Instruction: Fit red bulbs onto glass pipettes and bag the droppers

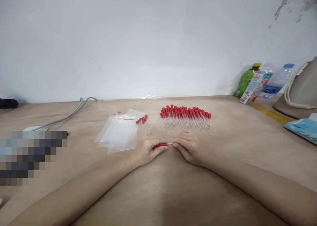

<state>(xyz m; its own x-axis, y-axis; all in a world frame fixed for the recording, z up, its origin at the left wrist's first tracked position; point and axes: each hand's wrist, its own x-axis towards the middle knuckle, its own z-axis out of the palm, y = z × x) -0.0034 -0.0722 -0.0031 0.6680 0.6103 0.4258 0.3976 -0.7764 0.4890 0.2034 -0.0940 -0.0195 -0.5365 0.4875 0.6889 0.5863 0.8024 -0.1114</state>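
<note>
My left hand (150, 150) pinches a red rubber dropper bulb (162, 144) between thumb and fingers. From the bulb's right end runs a thin clear dropper tube (170, 144), whose other end my right hand (189, 146) grips. Bulb and tube lie in one line; how far one sits inside the other cannot be made out. Beyond my right hand is a row of red-topped droppers (184, 115), bulbs toward the wall. Several clear plastic bags (119, 131) overlap behind my left hand, with a few loose red bulbs (143, 119) at their right edge.
At the right stand a green bottle (245, 82), a carton (255, 87), a clear water bottle (278, 82) and a beige bag (302, 90). A blue packet (302, 128) lies nearer. Grey cable (66, 115) crosses the left side. The white wall (123, 44) bounds the table's back.
</note>
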